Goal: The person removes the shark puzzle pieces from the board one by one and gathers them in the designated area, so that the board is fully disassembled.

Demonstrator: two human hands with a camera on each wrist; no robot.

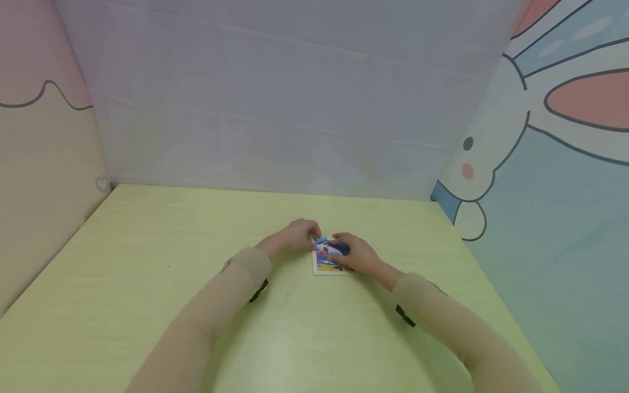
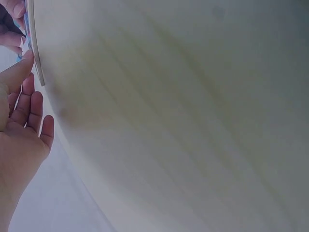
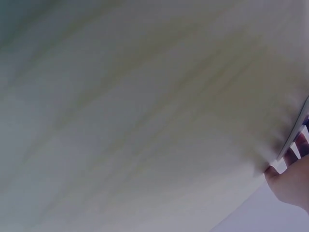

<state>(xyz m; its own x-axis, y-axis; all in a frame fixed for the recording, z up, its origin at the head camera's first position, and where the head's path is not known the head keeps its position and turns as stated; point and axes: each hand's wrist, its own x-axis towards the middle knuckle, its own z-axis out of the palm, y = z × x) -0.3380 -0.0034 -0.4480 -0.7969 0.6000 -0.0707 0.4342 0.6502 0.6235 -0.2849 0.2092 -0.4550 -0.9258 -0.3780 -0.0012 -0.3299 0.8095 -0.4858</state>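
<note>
A small jigsaw puzzle (image 1: 324,267) with a cartoon sea picture and a white border lies flat on the table in the head view. At its upper left corner, my left hand (image 1: 297,234) pinches a small blue puzzle piece between thumb and forefinger. That piece overlaps the border. My right hand (image 1: 358,254) rests over the right part of the picture, thumb and fingers spread on its surface around a dark patch, hiding much of that side. In the left wrist view, the left thumb (image 2: 21,70) touches a white and blue bit beside the puzzle's edge.
The pale yellow table (image 1: 196,229) reaches back to a light fabric wall (image 1: 275,98). On the right stands a wall panel printed with a cartoon rabbit (image 1: 491,147), and a pink and cream panel (image 1: 44,164) stands on the left.
</note>
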